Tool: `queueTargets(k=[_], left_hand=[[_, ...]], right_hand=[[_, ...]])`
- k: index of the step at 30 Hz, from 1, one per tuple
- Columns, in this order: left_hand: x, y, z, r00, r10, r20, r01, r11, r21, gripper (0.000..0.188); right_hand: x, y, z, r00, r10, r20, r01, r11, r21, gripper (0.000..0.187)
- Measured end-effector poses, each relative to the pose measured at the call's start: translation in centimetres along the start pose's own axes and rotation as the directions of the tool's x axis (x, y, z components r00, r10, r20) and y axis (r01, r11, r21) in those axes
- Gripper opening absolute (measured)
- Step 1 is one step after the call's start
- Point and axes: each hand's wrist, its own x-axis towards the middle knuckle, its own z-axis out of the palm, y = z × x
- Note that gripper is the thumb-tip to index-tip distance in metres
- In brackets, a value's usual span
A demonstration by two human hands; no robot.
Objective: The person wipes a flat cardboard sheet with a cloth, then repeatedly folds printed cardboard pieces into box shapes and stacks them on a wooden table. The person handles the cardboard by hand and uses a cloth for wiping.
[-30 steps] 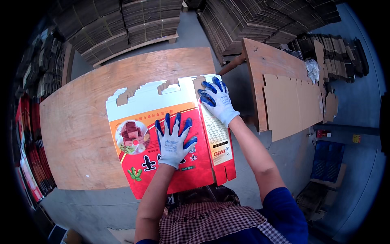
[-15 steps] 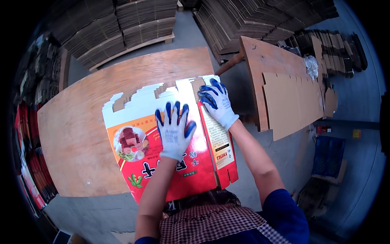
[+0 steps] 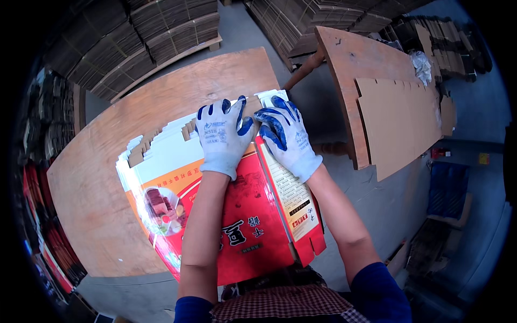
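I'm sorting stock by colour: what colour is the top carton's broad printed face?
Mostly red, with an orange band; the carton shows best in the head view.

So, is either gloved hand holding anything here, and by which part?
The left hand and right hand rest on the far, white flaps of stacked red printed carton blanks; whether they grip any cannot be told.

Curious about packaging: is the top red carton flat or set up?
Flat: the red carton lies spread out, its white flaps unfolded.
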Motion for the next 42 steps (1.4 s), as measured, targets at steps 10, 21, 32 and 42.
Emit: queueTargets(k=[10,21,32,42], left_hand=[[0.2,-0.6,0.4,0.994,0.029,-0.102,-0.038,0.995,-0.089,0.041],[-0.2,-1.0,0.1,0.999,0.02,-0.048,-0.027,0.986,-0.165,0.044],[-2.9,-0.6,1.0,0.992,0.123,-0.014,-0.122,0.991,0.045,0.061],[-2.8,-1.1,1.5,0.984,0.166,-0.069,-0.16,0.983,0.084,0.065]], right_hand=[[0.0,-0.3,0.0,0.999,0.013,0.047,-0.01,0.997,-0.074,0.036],[0.0,-0.5,1.0,0.997,0.061,0.048,-0.049,0.973,-0.225,0.037],[-1.6,-3.9,2.9,0.98,0.185,-0.071,-0.195,0.837,-0.511,0.058],[-15.4,-9.6,0.6,0.97,0.216,-0.113,-0.244,0.878,-0.411,0.055]])
